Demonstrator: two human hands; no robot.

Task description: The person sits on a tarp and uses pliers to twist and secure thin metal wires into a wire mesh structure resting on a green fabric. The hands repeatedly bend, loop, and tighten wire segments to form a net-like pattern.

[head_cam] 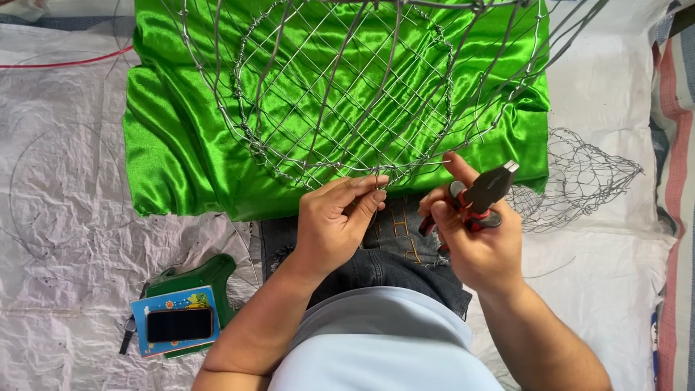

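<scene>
A large wire basket frame (340,94) of criss-crossed silver wire lies over a shiny green satin cloth (174,137). My left hand (333,221) pinches the wire at the frame's near rim, thumb and fingers closed on it. My right hand (470,232) sits just to the right of it. It holds red-and-black-handled pliers (481,194), jaws pointing up and right, while its forefinger reaches to the same rim. My lap in dark jeans lies beneath both hands.
A smaller wire mesh piece (579,177) lies to the right on crinkled white sheeting (65,217). At lower left a dark phone (179,324) rests on a blue booklet beside a green object (206,276). A striped cloth (673,145) runs along the right edge.
</scene>
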